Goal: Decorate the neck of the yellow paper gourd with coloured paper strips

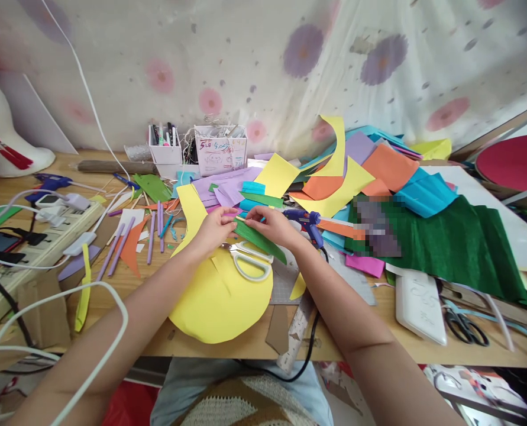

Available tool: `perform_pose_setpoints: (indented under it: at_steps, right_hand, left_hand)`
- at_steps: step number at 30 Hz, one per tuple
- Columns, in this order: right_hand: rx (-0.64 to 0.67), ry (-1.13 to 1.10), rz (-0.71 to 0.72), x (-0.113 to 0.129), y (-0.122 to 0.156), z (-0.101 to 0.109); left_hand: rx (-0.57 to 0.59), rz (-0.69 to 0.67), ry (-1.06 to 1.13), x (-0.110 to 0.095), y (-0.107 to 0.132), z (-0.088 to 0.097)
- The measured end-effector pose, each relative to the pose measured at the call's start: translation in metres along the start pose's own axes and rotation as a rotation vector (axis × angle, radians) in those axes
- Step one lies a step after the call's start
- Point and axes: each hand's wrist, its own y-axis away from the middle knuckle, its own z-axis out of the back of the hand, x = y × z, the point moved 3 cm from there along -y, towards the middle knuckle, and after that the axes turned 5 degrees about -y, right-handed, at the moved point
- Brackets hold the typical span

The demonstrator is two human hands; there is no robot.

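Both hands meet over the middle of the desk, at a dark green strip of paper (pixel 265 241) that tapers to the lower right. My right hand (pixel 270 225) is closed, its fingertips pinching the strip's upper end. My left hand (pixel 216 229) is closed at that same end, thumb against fingers. A thin pale stick-like piece (pixel 241 219) shows between the fingertips; its kind is unclear. Just below lie white-handled scissors (pixel 252 264) on a round yellow paper sheet (pixel 221 307). Right of my right hand rests a blue glue gun (pixel 306 222).
Coloured paper scraps (pixel 278 174) pile up behind the hands. A power strip (pixel 36 260) with looping white cables (pixel 123 313) occupies the left. At right are dark green crepe paper (pixel 458 254), a white power bank (pixel 420 305) and black scissors (pixel 465 325). Purple paper tubes (pixel 151 239) lie left.
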Motion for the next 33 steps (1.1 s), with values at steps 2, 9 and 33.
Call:
perform_pose_setpoints:
  at_steps: [2,9,33]
  right_hand:
    - [0.01,-0.016,-0.028,-0.003,-0.001,0.001]
    - [0.099,-0.173,-0.046,-0.008,-0.004,0.004]
    - [-0.021,-0.756,-0.219,-0.011,-0.004,0.002]
  left_hand:
    - [0.013,-0.005,0.018,-0.001,0.0,-0.001]
    - [0.025,-0.08,0.05,-0.012,0.001,0.0]
    - [0.075,-0.01,-0.222,-0.027,-0.015,-0.007]
